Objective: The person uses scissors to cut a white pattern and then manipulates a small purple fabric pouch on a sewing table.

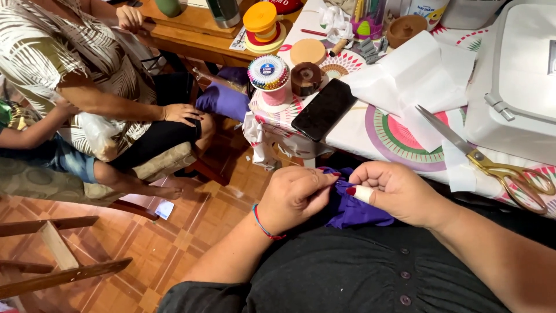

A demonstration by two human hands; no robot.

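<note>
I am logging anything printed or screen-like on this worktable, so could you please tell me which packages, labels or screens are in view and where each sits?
Phone: table's near left edge, flat black rectangle, screen dark.
Pin wheel: left of the phone, round, coloured pin heads ringing a blue centre label.
White tub: table's far edge, partly cut off, blue print.
Paper slip: on the floor, small, white.

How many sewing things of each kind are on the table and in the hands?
Scissors: 1
Pin wheel: 1
Stack of ribbon rolls: 1
White paper pieces: 1 pile
Purple cloth, held by left hand and right hand: 1
Total: 5
</note>
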